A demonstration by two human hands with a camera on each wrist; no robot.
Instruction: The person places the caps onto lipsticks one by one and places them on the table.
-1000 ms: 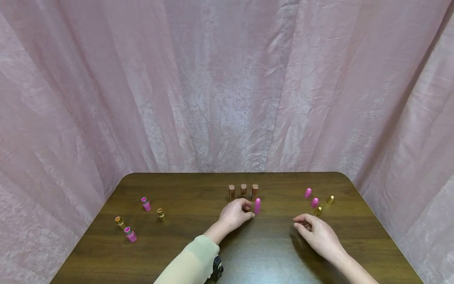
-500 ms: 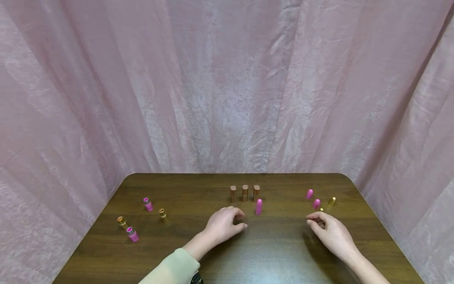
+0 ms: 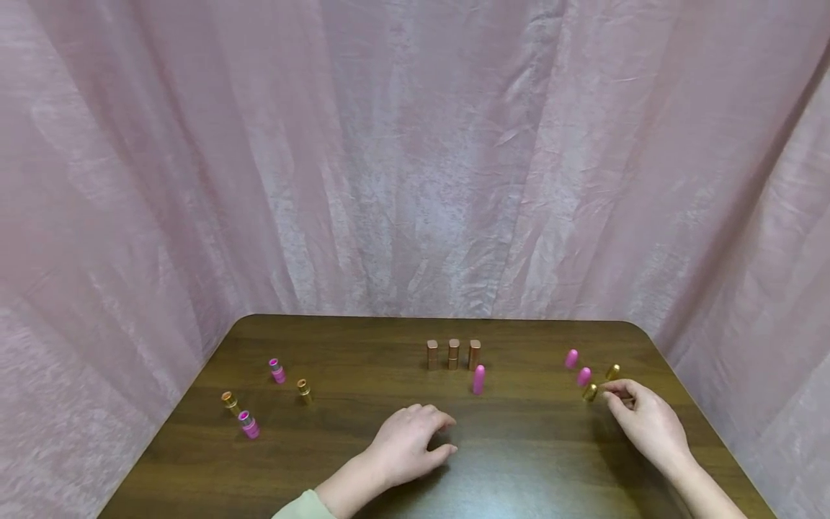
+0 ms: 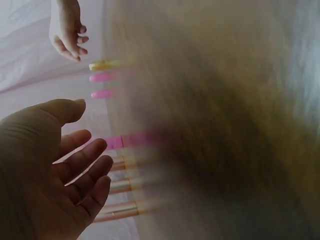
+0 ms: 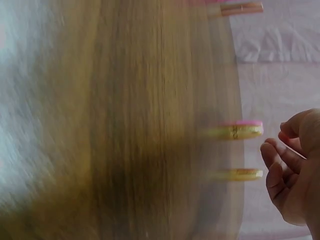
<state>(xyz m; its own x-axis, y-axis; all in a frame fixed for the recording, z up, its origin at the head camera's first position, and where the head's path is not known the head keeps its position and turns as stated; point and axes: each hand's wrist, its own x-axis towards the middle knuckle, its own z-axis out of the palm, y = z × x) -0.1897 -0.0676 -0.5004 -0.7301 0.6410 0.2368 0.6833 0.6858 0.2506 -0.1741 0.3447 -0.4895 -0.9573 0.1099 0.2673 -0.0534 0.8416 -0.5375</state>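
My right hand (image 3: 648, 425) hovers at the right of the table, thumb and fingers loosely bent and holding nothing. Its fingertips are close beside a gold bullet-shaped lipstick cap (image 3: 590, 393). A second gold cap (image 3: 613, 372) and two pink caps (image 3: 571, 358) stand just behind. Over the middle of the table, my left hand (image 3: 410, 447) is empty, its fingers spread and gently curved; the left wrist view confirms the bare palm (image 4: 30, 170). Beyond it a pink lipstick tube (image 3: 478, 379) stands upright in front of three rose-gold lipstick tubes (image 3: 454, 354).
On the left side are pink lipstick bases (image 3: 277, 370) with silver collars and gold bases (image 3: 304, 391), uncapped. The brown wooden table (image 3: 363, 346) ends at a pink curtain (image 3: 415, 180). Both wrist views are blurred over the tabletop.
My left hand has drawn back toward me from beside the pink lipstick tube, which stays standing. My right hand has moved right, up to the gold caps.
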